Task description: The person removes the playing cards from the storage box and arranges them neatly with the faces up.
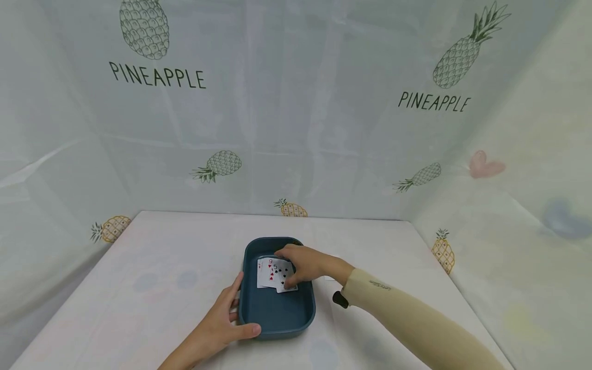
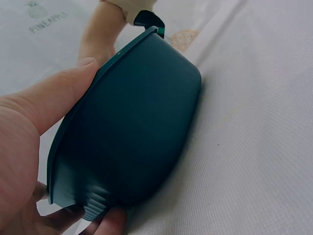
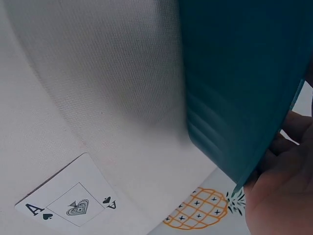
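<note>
A dark blue-green tray [image 1: 277, 321] stands on the white-covered table. My left hand [image 1: 221, 319] grips it at the near left, thumb over the rim and fingers against the outer wall; the left wrist view shows the thumb [image 2: 73, 83] along the rim. Inside lie overlapping playing cards [image 1: 265, 275], among them a red nine, with a black five [image 1: 280, 275] on top. My right hand [image 1: 305, 262] reaches over the right rim and holds the five between thumb and fingers. Its fingertips are partly hidden in the right wrist view.
An ace of spades [image 3: 73, 200] lies face up on the table to the right of the tray; my right wrist mostly covers it in the head view. White cloth [image 1: 296, 113] printed with pineapples hangs behind the table and at both sides.
</note>
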`<state>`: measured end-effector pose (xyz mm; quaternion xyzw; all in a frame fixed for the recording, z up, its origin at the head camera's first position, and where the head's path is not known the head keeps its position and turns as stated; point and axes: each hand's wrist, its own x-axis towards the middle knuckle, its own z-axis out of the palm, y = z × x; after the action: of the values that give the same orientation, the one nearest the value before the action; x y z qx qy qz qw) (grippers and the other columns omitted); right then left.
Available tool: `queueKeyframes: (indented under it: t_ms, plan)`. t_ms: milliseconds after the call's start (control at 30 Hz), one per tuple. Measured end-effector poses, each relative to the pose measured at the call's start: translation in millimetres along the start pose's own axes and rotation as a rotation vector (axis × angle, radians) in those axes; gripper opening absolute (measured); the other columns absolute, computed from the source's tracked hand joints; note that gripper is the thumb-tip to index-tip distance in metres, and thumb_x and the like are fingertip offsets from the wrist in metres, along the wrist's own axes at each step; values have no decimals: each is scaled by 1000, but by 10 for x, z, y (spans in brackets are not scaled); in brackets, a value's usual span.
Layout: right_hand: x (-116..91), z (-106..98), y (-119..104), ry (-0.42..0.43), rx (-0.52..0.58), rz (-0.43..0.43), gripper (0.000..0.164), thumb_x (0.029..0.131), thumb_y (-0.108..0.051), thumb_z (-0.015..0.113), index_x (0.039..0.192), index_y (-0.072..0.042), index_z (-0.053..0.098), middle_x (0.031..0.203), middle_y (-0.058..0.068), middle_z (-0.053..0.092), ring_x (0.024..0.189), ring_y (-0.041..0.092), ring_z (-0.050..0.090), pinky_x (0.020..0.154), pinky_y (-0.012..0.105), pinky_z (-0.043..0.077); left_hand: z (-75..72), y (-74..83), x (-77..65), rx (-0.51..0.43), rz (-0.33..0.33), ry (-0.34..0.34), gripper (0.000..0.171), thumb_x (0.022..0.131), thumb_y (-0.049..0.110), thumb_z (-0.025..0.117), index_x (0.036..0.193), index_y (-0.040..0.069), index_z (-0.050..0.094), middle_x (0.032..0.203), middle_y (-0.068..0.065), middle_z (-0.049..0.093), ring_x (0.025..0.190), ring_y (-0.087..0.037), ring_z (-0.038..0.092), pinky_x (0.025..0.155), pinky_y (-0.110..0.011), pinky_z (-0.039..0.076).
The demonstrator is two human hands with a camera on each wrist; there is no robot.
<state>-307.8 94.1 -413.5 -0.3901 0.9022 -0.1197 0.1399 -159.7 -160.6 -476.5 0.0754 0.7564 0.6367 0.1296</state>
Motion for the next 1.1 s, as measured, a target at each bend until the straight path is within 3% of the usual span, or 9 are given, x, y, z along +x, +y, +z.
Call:
queueKeyframes:
  t_ms: [200,533,733,1100]
  plan:
    - [47,66,-37,-11,-142,4,82,83,-40,94,151,-11,59,139,4,64,119,15,62,111,36,50,9,12,6,21,-8,7,125,84,31,93,173,25,6,165,-25,23,129,-35,62,103,-44,58]
    - [80,136,-90,13,-295,30,83,78,-45,96,148,-15,63,136,4,64,121,18,61,110,38,49,19,6,8,-4,-14,1,125,85,30,93,173,24,5,164,-25,23,130,-35,62,103,-42,58]
    - [94,127,-151,4,-313,54,80,76,-46,97,144,-16,67,131,4,65,115,17,61,105,35,50,21,21,0,19,-27,13,125,85,32,92,173,25,5,165,-26,23,130,-36,62,104,-45,58]
    - [131,134,-165,-3,-287,93,78,74,-48,98,143,-26,69,135,1,65,122,14,60,99,32,46,29,34,-1,29,-34,25,124,85,32,93,173,24,6,164,-27,25,130,-36,61,104,-46,58]
